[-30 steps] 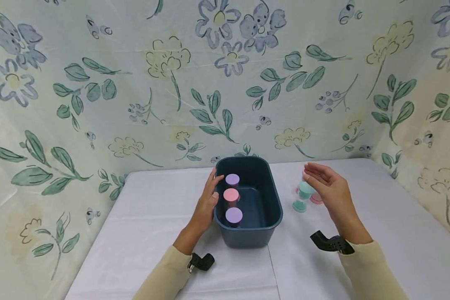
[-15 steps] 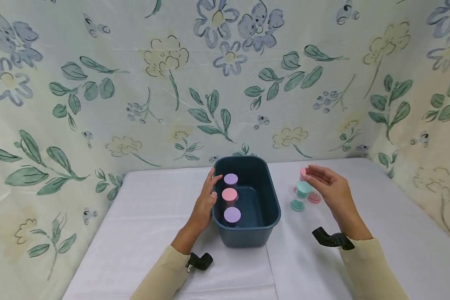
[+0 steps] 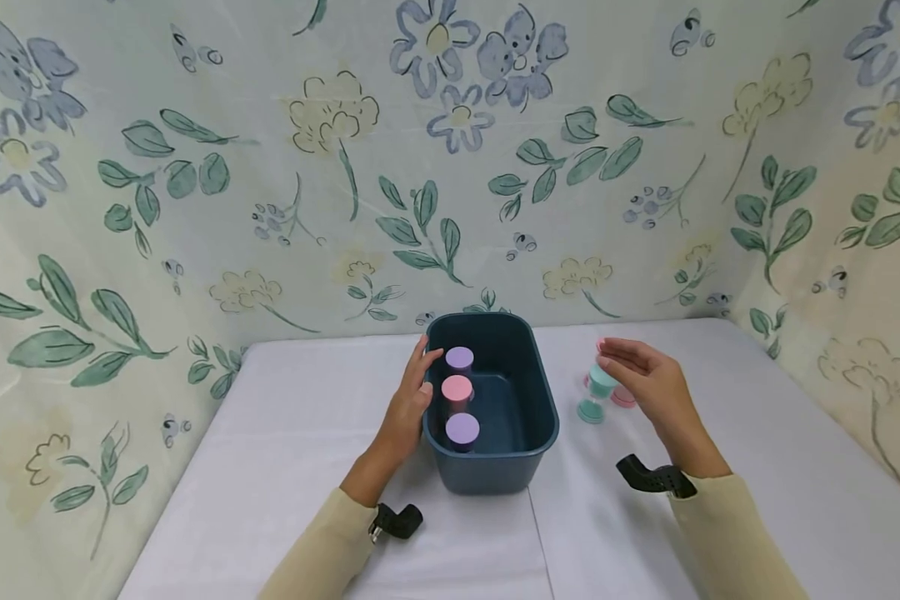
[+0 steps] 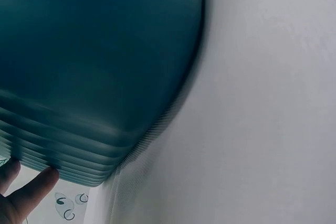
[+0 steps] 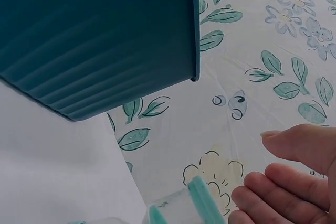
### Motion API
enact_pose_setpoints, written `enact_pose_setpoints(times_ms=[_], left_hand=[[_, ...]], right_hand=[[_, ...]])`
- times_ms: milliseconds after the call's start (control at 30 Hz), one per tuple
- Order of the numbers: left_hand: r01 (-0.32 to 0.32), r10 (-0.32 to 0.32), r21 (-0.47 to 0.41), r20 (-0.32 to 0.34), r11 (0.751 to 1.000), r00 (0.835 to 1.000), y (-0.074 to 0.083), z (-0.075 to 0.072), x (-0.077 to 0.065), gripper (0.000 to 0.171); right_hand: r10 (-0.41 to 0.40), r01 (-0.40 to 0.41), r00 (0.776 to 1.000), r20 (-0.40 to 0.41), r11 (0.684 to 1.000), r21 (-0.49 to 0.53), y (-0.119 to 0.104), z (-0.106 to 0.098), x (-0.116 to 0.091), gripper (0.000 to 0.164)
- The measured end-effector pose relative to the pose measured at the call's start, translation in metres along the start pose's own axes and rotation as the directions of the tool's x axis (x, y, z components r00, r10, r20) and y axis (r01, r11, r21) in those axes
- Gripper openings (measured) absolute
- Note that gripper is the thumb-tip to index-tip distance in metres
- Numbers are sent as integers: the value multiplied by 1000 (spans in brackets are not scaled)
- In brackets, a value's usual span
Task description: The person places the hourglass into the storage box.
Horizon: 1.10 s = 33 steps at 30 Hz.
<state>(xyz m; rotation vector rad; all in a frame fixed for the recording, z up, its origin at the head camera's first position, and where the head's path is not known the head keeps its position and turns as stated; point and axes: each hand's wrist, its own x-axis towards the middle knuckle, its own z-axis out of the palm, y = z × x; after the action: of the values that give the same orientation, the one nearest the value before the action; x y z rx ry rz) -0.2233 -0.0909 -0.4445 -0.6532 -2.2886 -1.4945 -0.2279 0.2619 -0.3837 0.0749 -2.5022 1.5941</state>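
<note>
My left hand (image 3: 407,410) rests along the left side of a dark blue plastic bin (image 3: 491,477), with extended fingertips at its ribbed outer wall in the left wrist view. Inside the bin, along its left wall, stand a far purple-capped piece (image 3: 460,358), a pink-capped one (image 3: 457,388) and a near purple-capped one (image 3: 462,428). Right of the bin, my right hand (image 3: 663,400) hovers beside an upright teal sand timer (image 3: 591,411), fingers together and thumb apart from them. Its clear middle and teal ends show in the right wrist view. Nothing is in that hand.
Pink pieces stand just behind the teal timer, partly hidden by the right hand; one pink base (image 3: 623,397) shows. A white cloth (image 3: 307,433) covers the table. A floral curtain (image 3: 330,250) hangs directly behind it and along the right side.
My right hand has shifted slightly left, closer to the teal sand timer, and overlaps more of its top. The head view has drifted a little. The left hand stays against the bin.
</note>
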Motion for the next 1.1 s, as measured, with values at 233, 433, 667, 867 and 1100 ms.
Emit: enact_pose_setpoints(times_ms=[233, 433, 667, 867, 1100], left_hand=[[-9, 9, 6, 11, 1000, 1000, 0, -2, 1, 54], [-5, 5, -10, 8, 1000, 1000, 6, -2, -1, 54], [-3, 3, -1, 6, 1000, 1000, 2, -1, 2, 54], [-10, 10, -2, 12, 1000, 1000, 1, -1, 2, 54], [-28, 28, -14, 13, 1000, 1000, 0, -1, 3, 54]], right_hand=[[23, -23, 1000, -8, 1000, -8, 0, -3, 3, 57], [38, -38, 998, 42, 999, -19, 5, -8, 3, 62], [72, -68, 992, 101, 997, -46, 11, -9, 8, 65], [66, -53, 989, 133, 994, -98, 19, -7, 9, 66], [49, -23, 984, 172, 989, -147, 22, -7, 12, 67]])
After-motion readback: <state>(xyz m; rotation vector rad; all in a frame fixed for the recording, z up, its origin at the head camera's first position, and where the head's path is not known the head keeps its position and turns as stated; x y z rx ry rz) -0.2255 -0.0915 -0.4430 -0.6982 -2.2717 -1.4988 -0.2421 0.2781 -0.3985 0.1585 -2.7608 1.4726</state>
